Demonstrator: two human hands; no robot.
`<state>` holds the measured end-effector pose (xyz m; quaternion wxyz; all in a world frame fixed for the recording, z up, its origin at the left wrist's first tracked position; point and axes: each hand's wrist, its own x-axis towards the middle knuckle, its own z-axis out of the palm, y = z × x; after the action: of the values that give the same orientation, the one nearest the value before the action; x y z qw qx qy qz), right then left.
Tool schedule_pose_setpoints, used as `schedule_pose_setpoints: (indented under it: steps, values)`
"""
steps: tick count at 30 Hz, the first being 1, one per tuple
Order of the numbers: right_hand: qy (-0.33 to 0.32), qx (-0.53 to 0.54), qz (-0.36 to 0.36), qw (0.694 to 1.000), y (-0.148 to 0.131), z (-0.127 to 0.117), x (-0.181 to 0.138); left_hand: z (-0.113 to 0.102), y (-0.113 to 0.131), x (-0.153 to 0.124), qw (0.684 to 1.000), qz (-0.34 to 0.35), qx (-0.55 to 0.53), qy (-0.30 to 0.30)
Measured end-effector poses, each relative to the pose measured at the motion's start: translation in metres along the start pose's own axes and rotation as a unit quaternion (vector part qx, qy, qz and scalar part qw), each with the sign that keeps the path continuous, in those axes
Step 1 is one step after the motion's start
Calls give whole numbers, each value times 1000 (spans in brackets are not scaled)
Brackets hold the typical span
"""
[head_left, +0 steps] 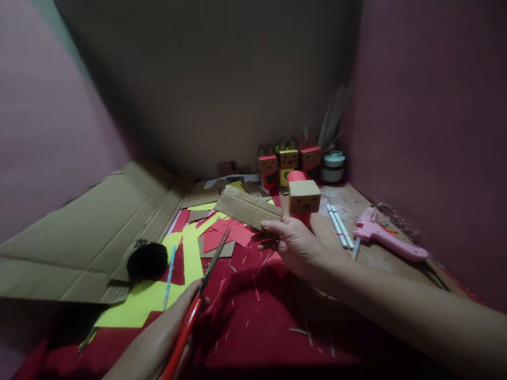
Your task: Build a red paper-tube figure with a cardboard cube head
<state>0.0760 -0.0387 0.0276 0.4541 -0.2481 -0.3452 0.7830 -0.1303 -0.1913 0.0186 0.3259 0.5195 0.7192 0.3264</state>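
Note:
My right hand is raised over the red work surface and pinches one end of a strip of brown cardboard, which sticks out to the left. My left hand, low at the front, grips red-handled scissors; their blades point up and right toward the strip and look nearly closed. Just behind my right hand stands a small cardboard box figure with a drawn face on a red base.
A large flattened cardboard sheet lies at left, with a black pom-pom, a thin blue pencil and yellow and red paper scraps. Three box figures and a jar stand at the back. Two glue sticks and a pink glue gun lie right.

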Motion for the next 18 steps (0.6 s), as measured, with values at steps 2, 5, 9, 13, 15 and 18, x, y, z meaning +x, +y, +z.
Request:
schedule_pose_setpoints:
  steps: [2, 5, 9, 13, 15, 18]
  values:
    - [-10, 21, 6, 1000, 3, 5, 0, 15, 18, -2, 1000, 1, -5, -5]
    - [-25, 44, 9, 999, 8, 10, -1, 20, 35, -2, 1000, 15, 2, -16]
    - [-40, 61, 2, 997, 14, 12, -4, 11, 42, -2, 995, 54, 48, -66]
    - [-50, 66, 7, 997, 16, 12, -7, 13, 43, 1, 993, 50, 78, -73]
    - [-53, 63, 11, 997, 16, 13, -8, 17, 44, 2, 993, 45, 80, -76]
    - [-58, 55, 13, 997, 16, 13, -9, 23, 46, 4, 996, 31, 25, -79]
